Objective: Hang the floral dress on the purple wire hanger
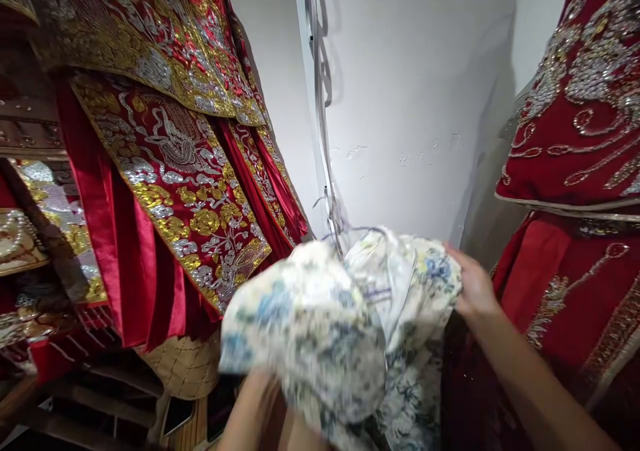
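Note:
A white floral garment (320,324) with blue, green and yellow flowers hangs between my arms, blurred by motion. My right hand (473,281) grips its edge at the right shoulder, the fingers partly behind the cloth. From below, my left forearm reaches up to the garment; the cloth covers the left hand, so its fingers are hidden. At the neck opening shows a thin purplish hanger (367,228), smeared and partly inside the garment. Just behind it runs a narrow metal wall rail (320,104) with hooks or rings.
A red gown with gold and silver embroidery (190,204) hangs at left, and a beaded red dress (575,164) at right. The white wall (400,71) stands behind. A woven basket (185,368) and a phone-like dark object (177,414) lie low at left.

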`<state>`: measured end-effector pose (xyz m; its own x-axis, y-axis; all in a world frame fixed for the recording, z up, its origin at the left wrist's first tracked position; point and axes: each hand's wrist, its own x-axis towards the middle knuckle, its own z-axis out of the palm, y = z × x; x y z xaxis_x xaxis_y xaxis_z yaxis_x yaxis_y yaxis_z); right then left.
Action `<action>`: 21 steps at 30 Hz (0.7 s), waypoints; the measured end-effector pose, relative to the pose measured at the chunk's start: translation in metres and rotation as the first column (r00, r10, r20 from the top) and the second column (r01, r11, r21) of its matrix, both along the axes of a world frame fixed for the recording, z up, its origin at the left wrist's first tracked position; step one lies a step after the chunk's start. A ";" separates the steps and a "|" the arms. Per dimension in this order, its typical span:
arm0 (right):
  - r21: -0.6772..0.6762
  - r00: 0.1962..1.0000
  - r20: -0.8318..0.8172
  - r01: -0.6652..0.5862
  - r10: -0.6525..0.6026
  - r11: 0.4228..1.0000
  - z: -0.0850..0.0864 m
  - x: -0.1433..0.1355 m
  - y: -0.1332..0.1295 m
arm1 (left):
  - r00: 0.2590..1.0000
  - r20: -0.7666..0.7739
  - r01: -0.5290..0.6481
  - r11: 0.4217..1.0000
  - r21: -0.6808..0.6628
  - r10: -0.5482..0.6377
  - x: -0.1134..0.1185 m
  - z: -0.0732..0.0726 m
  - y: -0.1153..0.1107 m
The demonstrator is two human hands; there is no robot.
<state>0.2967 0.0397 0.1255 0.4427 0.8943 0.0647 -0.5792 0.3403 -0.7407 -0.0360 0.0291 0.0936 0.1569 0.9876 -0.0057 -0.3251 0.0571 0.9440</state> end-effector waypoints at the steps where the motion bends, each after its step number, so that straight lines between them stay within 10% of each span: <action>1: 0.032 0.995 -0.034 0.090 -0.089 0.995 0.010 0.006 0.006 | 0.999 0.045 0.004 1.000 0.021 -0.005 -0.005 -0.005 -0.004; 4: 0.098 0.942 -0.091 0.330 -0.322 0.939 0.033 0.006 0.020 | 0.981 0.190 0.026 0.997 0.070 -0.039 -0.009 -0.022 -0.013; 8: 0.171 0.967 0.024 0.245 -0.253 0.954 0.031 -0.024 0.023 | 0.981 0.107 -0.166 0.986 0.014 0.163 0.007 -0.044 -0.008; 16: 0.077 0.861 0.370 0.345 -0.348 0.935 -0.060 -0.050 -0.033 | 0.950 -0.009 -0.312 0.950 -0.030 0.311 0.040 -0.089 -0.028; 19: 0.013 0.727 0.483 0.551 -0.488 0.834 -0.098 -0.071 -0.062 | 0.934 0.000 -0.356 0.933 -0.056 0.357 0.050 -0.089 -0.050; 21: -0.047 0.768 0.495 0.490 -0.406 0.871 -0.114 -0.090 -0.072 | 0.922 -0.059 -0.384 0.923 -0.020 0.383 0.052 -0.082 -0.064</action>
<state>0.2067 -0.0328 0.0114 0.7516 0.6169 0.2336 0.0269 0.3251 -0.9453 0.0164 -0.0349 0.0114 -0.2353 0.9713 -0.0351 -0.2774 -0.0325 0.9602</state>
